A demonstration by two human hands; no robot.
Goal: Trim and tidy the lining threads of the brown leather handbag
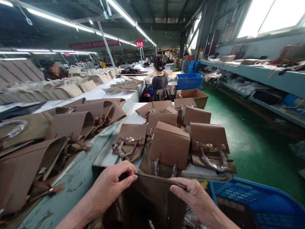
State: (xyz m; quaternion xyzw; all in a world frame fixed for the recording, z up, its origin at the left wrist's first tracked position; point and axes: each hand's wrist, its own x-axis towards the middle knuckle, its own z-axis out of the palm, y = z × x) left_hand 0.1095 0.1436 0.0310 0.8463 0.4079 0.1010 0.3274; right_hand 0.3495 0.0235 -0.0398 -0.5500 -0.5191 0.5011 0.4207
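Note:
A brown leather bag point(152, 200) is held upright close under the camera, its top edge facing away. My left hand point(111, 184) grips the bag's top left edge, fingers curled over the rim. On the top right edge sits my right hand point(193, 194), thumb along the rim. Both hands are closed on the bag. Just beyond it, several finished brown handbags point(170, 144) with wrapped handles are stacked on a white table top point(132, 119).
A long teal workbench point(78, 181) at left carries many brown bag pieces point(71, 125) and beige ones farther back. A blue plastic crate point(250, 197) stands at lower right. A person in a striped top point(159, 82) sits ahead. Green floor and shelving point(262, 76) lie on the right.

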